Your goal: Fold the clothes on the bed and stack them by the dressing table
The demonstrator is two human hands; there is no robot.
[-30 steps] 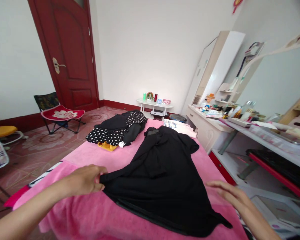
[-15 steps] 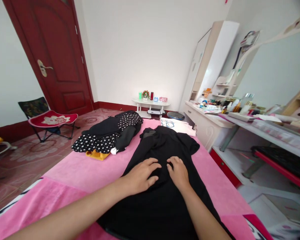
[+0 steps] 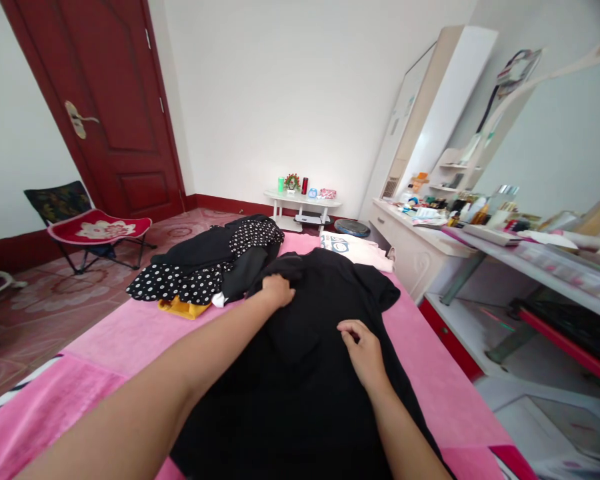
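Black garment [image 3: 300, 373] is laid out lengthwise on the pink bedcover [image 3: 445, 373], right of the clothes pile [image 3: 205, 263], near side of the folded pale cloth [image 3: 363, 250]. Step in hand, my read: straightening its upper left side; right sleeve [image 3: 384, 287] already lies out to the side. Next move calls for a sure pinch on the cloth at the left shoulder, with the right side kept from dragging along. Left hand [image 3: 279, 291] is at that shoulder, grip curled nearly into a fist; fingertips hidden, can't tell if it has cloth. Right hand [image 3: 364, 353] is over the mid-body, grip loosely bent, small thumb-to-finger gap, nothing visibly pinched; can't tell if it touches.
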